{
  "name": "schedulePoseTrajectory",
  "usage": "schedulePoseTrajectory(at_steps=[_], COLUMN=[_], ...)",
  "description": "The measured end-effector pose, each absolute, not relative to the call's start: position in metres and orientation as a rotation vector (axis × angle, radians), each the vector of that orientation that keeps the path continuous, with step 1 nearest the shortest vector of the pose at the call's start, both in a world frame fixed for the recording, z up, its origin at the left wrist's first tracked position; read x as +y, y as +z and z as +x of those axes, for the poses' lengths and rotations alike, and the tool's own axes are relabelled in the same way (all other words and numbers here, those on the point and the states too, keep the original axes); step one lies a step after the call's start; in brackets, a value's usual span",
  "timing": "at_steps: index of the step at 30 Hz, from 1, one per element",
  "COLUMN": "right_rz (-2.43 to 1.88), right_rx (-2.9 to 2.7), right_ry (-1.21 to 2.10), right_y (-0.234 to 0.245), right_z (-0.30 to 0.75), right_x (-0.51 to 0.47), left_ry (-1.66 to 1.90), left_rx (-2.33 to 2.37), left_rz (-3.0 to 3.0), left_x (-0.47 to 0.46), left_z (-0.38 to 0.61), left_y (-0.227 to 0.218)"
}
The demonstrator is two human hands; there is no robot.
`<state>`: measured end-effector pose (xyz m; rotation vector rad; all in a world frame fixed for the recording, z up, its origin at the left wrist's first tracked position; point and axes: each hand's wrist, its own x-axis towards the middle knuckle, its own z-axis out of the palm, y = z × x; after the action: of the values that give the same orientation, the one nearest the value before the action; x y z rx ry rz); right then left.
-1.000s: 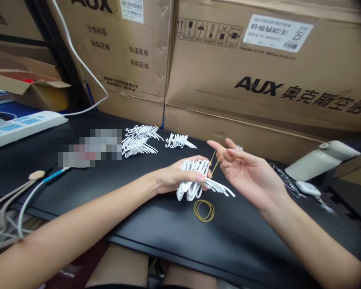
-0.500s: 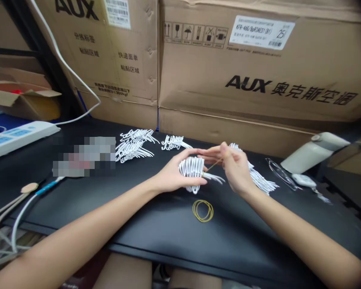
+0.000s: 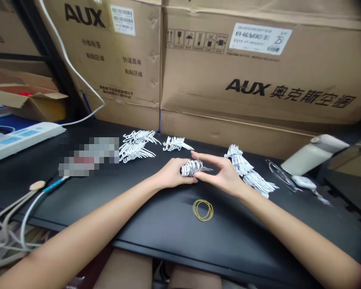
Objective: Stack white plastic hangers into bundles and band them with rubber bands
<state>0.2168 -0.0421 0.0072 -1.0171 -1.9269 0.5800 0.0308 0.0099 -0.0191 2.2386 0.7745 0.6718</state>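
Observation:
Over the middle of the black table, my left hand [image 3: 172,173] is closed around a bundle of white wire hooks [image 3: 190,168], their thin ends pointing right. My right hand [image 3: 224,170] reaches around the right end of this bundle, thumb in front and fingers behind. A thin yellow rubber band [image 3: 199,170] runs across the bundle between its fingertips, though the band is only partly visible. Below the hands, several loose yellow rubber bands [image 3: 203,210] lie on the table.
More white hooks lie in a pile [image 3: 136,145] at left, a small bundle [image 3: 176,143] at the back and a row of bundles [image 3: 249,170] at right. A bottle [image 3: 314,154], glasses [image 3: 281,175] and a power strip [image 3: 24,138] are on the table. Cartons [image 3: 258,116] stand behind.
My right hand has stopped pulling the rubber band out to the right and has come in around the bundle's end. The bundle has turned and tilted in my left hand.

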Motion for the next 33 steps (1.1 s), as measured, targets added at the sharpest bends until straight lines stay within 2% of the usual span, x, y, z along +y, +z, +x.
schedulePoseTrajectory(at_steps=[8, 12, 18, 22, 27, 33], right_rz=[-0.784, -0.825, -0.894, -0.895, -0.973, -1.212], right_rx=[-2.190, -2.210, -2.382, -2.464, -2.359, -2.237], right_ry=[0.081, -0.011, -0.047, -0.050, 0.158, 0.236], right_y=[-0.006, -0.006, 0.001, 0.005, 0.032, 0.054], right_z=[0.203, 0.202, 0.214, 0.220, 0.231, 0.254], right_x=[-0.042, -0.042, -0.034, -0.032, -0.038, -0.041], left_ry=[0.663, 0.617, 0.604, 0.578, 0.591, 0.652], left_rx=[0.705, 0.806, 0.597, 0.564, 0.566, 0.534], left_rz=[2.345, 2.288, 1.924, 1.918, 1.888, 1.816], left_x=[0.006, 0.006, 0.016, 0.021, 0.018, 0.014], left_z=[0.043, 0.045, 0.039, 0.037, 0.036, 0.037], left_y=[-0.021, -0.022, -0.026, -0.031, -0.033, -0.027])
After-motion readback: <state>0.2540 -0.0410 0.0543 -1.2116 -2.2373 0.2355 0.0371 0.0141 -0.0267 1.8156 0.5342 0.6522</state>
